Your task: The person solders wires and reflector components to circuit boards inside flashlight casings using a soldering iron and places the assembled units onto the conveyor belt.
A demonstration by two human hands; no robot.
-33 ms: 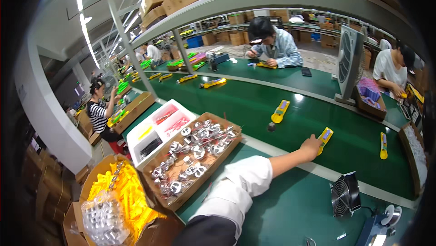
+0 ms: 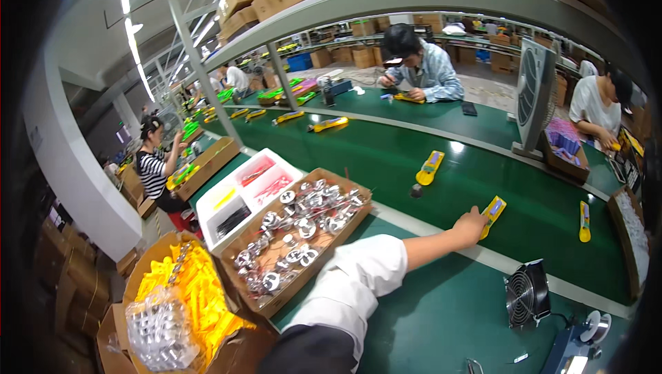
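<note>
My left hand (image 2: 470, 228) reaches out over the green conveyor belt (image 2: 372, 160), its arm in a rolled white sleeve over dark cloth. Its fingers are closed at the left edge of a yellow torch casing (image 2: 494, 212) with a purple cell inside; some fingertips are hidden. Further left on the belt lies another yellow casing (image 2: 430, 165), beside a small dark lump (image 2: 416, 190). A third casing (image 2: 585, 222) lies to the right. My right hand does not show.
Left of my arm is a cardboard box (image 2: 348, 230) of chrome reflectors with wires, beside a white divided tray (image 2: 201, 203) and a carton of yellow parts (image 2: 196, 305). A small black fan (image 2: 525, 294) and spool device (image 2: 576, 346) stand right. A co-worker (image 2: 434, 74) sits across the belt.
The whole view has shifted slightly, with the boxes on the left a little further right. My left hand stays at the same casing.
</note>
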